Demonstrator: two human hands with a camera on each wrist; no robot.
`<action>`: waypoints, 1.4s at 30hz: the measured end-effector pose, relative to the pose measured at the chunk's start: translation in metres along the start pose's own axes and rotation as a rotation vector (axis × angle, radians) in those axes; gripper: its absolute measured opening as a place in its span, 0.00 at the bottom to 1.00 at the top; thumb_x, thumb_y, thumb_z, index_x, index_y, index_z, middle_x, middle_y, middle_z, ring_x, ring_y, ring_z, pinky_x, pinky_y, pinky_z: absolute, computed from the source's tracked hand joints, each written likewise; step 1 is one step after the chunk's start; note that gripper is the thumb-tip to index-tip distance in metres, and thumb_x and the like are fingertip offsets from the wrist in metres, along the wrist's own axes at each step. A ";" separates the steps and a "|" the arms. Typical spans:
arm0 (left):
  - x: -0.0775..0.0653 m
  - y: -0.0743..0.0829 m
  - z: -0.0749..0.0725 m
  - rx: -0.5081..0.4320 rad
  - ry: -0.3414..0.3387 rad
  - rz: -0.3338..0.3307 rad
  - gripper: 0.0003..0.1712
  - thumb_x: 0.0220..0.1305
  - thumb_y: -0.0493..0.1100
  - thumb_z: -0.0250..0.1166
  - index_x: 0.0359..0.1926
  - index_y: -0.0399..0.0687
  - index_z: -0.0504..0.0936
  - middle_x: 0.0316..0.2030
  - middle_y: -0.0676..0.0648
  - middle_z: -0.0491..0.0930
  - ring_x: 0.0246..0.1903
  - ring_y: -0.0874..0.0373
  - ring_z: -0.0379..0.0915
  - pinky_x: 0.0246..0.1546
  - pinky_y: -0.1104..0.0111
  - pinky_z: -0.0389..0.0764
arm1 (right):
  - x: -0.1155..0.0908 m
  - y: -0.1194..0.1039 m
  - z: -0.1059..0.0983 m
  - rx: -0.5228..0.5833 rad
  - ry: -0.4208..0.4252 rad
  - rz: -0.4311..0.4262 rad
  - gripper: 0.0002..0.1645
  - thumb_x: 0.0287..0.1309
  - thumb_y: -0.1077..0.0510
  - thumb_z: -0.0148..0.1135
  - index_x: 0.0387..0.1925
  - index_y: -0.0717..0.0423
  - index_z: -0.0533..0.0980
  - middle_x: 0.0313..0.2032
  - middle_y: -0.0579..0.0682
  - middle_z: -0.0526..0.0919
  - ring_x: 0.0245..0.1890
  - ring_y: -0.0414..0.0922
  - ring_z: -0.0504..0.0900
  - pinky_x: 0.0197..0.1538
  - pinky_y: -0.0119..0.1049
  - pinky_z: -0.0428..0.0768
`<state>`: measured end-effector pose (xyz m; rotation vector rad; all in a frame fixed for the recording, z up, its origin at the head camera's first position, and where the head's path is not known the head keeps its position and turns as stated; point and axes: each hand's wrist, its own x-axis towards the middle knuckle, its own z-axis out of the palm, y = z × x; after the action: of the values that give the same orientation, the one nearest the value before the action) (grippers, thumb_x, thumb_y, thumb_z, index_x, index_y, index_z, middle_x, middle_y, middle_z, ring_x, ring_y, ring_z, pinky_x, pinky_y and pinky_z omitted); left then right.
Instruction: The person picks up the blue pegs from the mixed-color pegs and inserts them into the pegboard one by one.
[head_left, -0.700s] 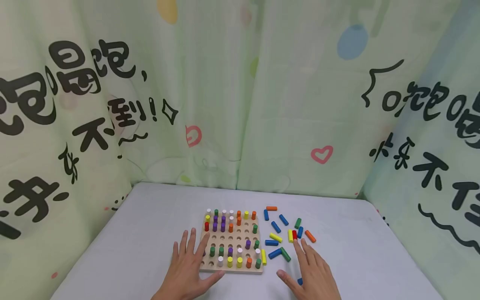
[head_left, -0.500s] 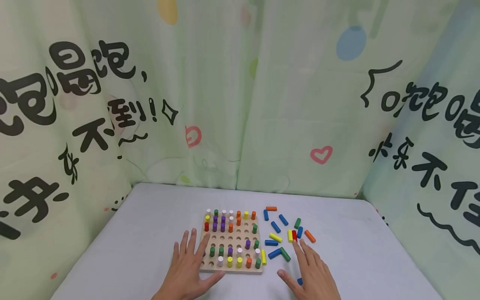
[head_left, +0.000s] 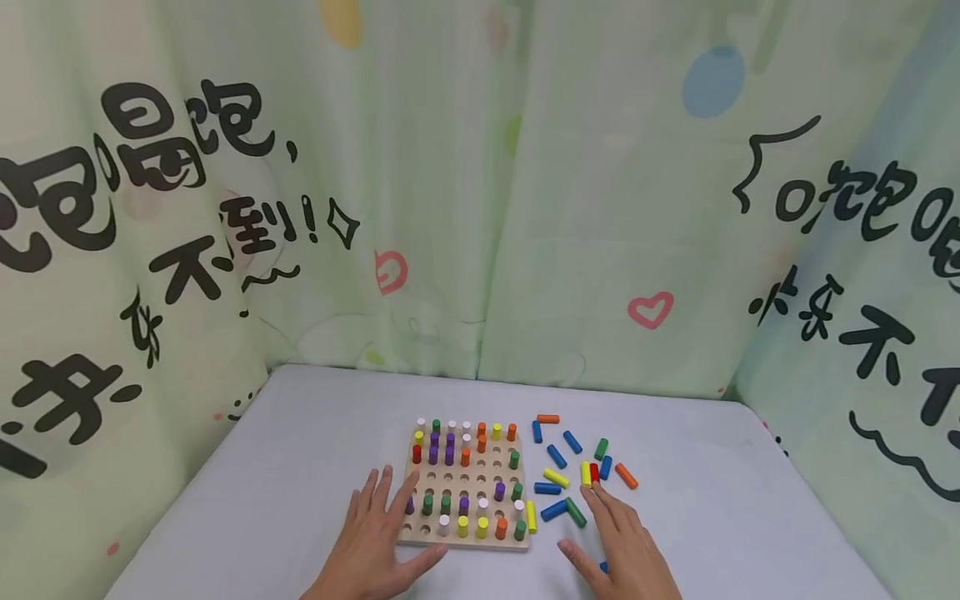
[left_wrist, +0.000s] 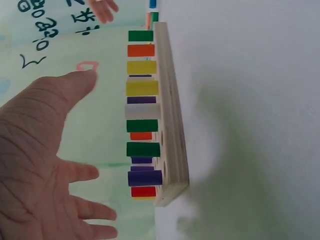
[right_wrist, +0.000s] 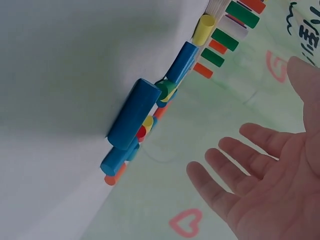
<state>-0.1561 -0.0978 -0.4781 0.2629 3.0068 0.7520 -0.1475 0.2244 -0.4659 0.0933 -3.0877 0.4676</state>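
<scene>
A wooden pegboard [head_left: 465, 542] lies on the table with coloured pegs standing in many of its holes, several holes bare. My left hand [head_left: 372, 533] hovers over the board's left front corner, fingers spread and holding nothing; in the left wrist view that hand [left_wrist: 37, 150] shows beside the row of upright pegs. To the right of the board my right hand [head_left: 622, 537] hangs above loose pegs, its fingers extended with nothing in them. Its fingertips overlap a red peg [head_left: 594, 472] in the head view. Under the right hand a blue peg [head_left: 603, 567] is mostly hidden.
Loose blue, green, yellow and orange pegs lie scattered right of the board, among them a yellow peg [head_left: 532, 517] against its right edge and an orange peg [head_left: 626, 476] farthest right. A printed curtain [head_left: 570, 208] encloses the white table [head_left: 315, 433].
The head view has shifted slightly, so the board and pegs sit a little farther right in it. Both hands keep nearly the same pose, and no peg has visibly been moved.
</scene>
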 end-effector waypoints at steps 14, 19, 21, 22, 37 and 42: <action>0.002 -0.019 -0.010 -0.151 -0.144 -0.014 0.53 0.59 0.71 0.68 0.76 0.47 0.64 0.73 0.31 0.63 0.73 0.28 0.52 0.64 0.30 0.61 | 0.004 -0.003 0.005 0.119 -0.085 0.030 0.50 0.50 0.30 0.73 0.67 0.53 0.73 0.66 0.57 0.74 0.65 0.59 0.70 0.63 0.62 0.74; 0.006 -0.025 -0.014 -0.145 -0.168 0.028 0.52 0.60 0.71 0.68 0.75 0.47 0.65 0.71 0.32 0.65 0.72 0.29 0.55 0.64 0.31 0.64 | 0.010 -0.002 0.008 0.140 -0.104 0.049 0.45 0.50 0.36 0.77 0.65 0.53 0.75 0.61 0.55 0.78 0.62 0.58 0.74 0.61 0.62 0.76; 0.008 -0.027 -0.016 -0.143 -0.177 0.042 0.52 0.60 0.70 0.68 0.75 0.46 0.65 0.71 0.31 0.64 0.72 0.29 0.55 0.64 0.31 0.63 | 0.013 -0.002 0.010 0.149 -0.089 0.045 0.41 0.51 0.42 0.78 0.63 0.53 0.77 0.57 0.53 0.81 0.57 0.55 0.77 0.60 0.61 0.77; 0.010 -0.028 -0.017 -0.139 -0.182 0.050 0.52 0.60 0.70 0.68 0.75 0.46 0.65 0.71 0.31 0.64 0.72 0.29 0.55 0.65 0.32 0.63 | 0.014 -0.002 0.011 0.159 -0.082 0.047 0.38 0.52 0.45 0.78 0.62 0.54 0.77 0.54 0.52 0.82 0.54 0.54 0.78 0.59 0.60 0.78; 0.033 -0.040 -0.024 -0.016 -0.250 0.087 0.52 0.53 0.63 0.77 0.72 0.43 0.69 0.67 0.29 0.69 0.68 0.31 0.63 0.65 0.37 0.67 | 0.032 -0.003 0.015 0.256 -0.057 0.055 0.25 0.54 0.60 0.77 0.54 0.57 0.81 0.46 0.47 0.85 0.30 0.39 0.74 0.34 0.31 0.77; 0.039 -0.039 -0.026 -0.012 -0.273 0.080 0.53 0.51 0.62 0.79 0.72 0.43 0.69 0.67 0.30 0.69 0.68 0.32 0.64 0.64 0.38 0.69 | 0.039 -0.002 0.015 0.326 -0.068 0.039 0.24 0.54 0.63 0.77 0.53 0.58 0.81 0.47 0.50 0.86 0.30 0.40 0.74 0.35 0.30 0.79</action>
<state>-0.2026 -0.1370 -0.4725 0.4479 2.7475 0.6774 -0.1863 0.2156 -0.4789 0.0529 -3.0511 0.9859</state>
